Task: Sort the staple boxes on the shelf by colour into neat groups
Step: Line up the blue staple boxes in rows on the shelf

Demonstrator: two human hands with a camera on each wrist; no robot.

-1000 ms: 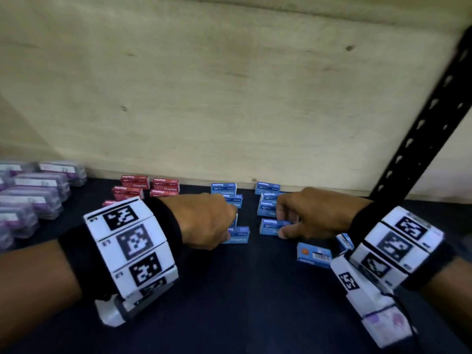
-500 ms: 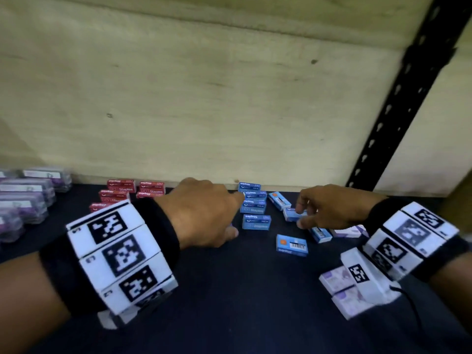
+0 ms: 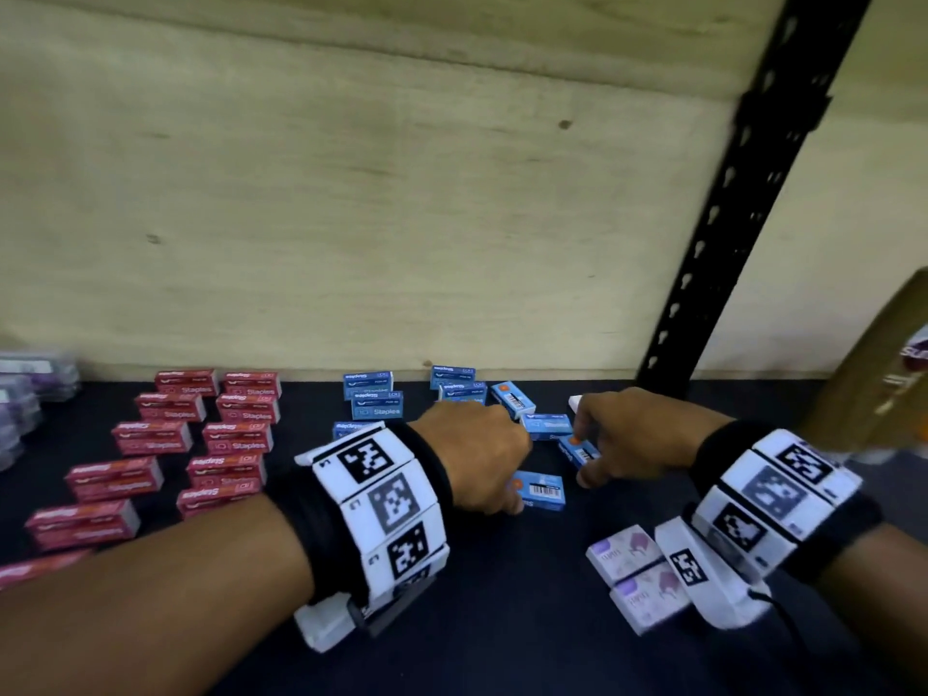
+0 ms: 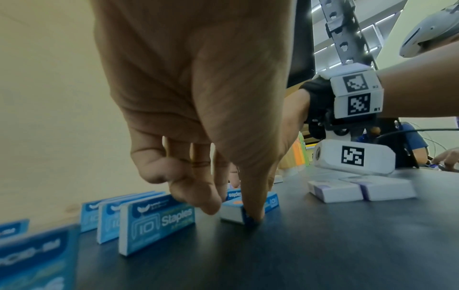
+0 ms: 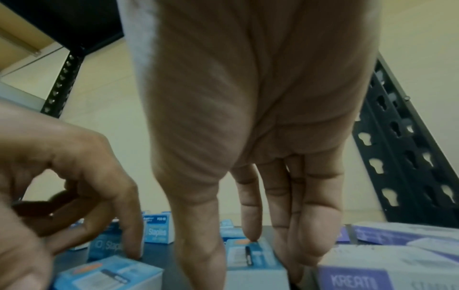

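Observation:
Red staple boxes (image 3: pixel 228 437) stand in two rows on the left of the dark shelf (image 3: pixel 502 620). Blue staple boxes (image 3: pixel 374 401) stand in the middle near the back wall, and several more lie loose to their right. My left hand (image 3: pixel 512 497) pinches a blue box lying barcode side up (image 3: pixel 542 490), thumb on its near side (image 4: pixel 252 208). My right hand (image 3: pixel 581 457) straddles another loose blue box (image 5: pixel 253 261), with the thumb on one side and the fingers on the other. Two white and purple boxes (image 3: pixel 630 570) lie under my right wrist.
Clear cases with purple labels (image 3: pixel 22 394) are stacked at the far left. A wooden panel (image 3: pixel 351 218) closes the back. A black slotted upright (image 3: pixel 728 218) leans at the right, and a brown carton (image 3: pixel 874 374) stands beyond it.
My left hand has moved right, from the standing blue boxes to the barcode-side box, and taken hold of it. My right hand has shifted onto a nearer loose blue box. The view has swung left.

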